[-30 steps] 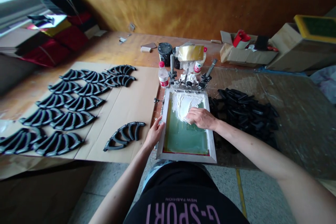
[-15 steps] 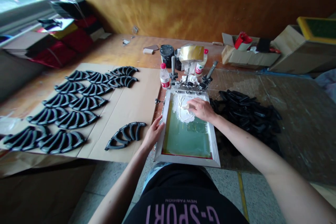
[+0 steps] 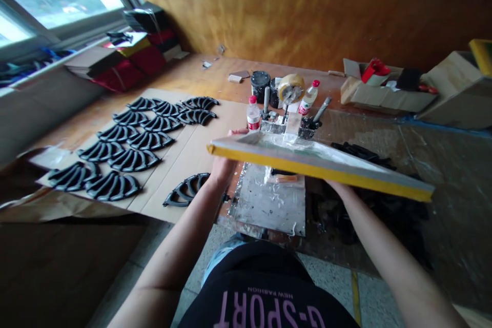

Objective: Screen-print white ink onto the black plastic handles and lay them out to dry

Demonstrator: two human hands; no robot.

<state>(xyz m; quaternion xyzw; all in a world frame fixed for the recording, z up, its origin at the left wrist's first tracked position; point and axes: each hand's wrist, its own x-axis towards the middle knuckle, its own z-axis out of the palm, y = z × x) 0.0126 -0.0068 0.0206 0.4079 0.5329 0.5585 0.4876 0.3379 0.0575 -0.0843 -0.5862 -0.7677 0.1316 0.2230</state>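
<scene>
A screen-printing frame (image 3: pixel 323 164), yellow along its near edge, is tipped up at its near side above a grey metal base plate (image 3: pixel 265 202). My left hand (image 3: pixel 225 161) grips the frame's left side, partly hidden by it. My right hand (image 3: pixel 337 185) reaches beneath the frame; its fingers are hidden. On the base plate, under the frame, part of a black piece (image 3: pixel 282 171) shows beside a small orange-brown block (image 3: pixel 286 178). White paste (image 3: pixel 294 138) lies on the screen's far part, by a pale upright squeegee-like blade (image 3: pixel 294 124).
Several black ribbed fan-shaped pieces (image 3: pixel 134 159) lie on cardboard (image 3: pixel 184 154) at left, one near my left forearm. A pile of black pieces (image 3: pixel 361 215) is at right. Behind stand red-capped bottles (image 3: pixel 253 114), a black tub (image 3: pixel 260 84), a tape roll (image 3: pixel 291 87) and a carton (image 3: pixel 376 89).
The frame's near side has been lifted from flat to tilted, uncovering the base plate. My right hand has left the paste on the screen and moved under the frame. The view has shifted.
</scene>
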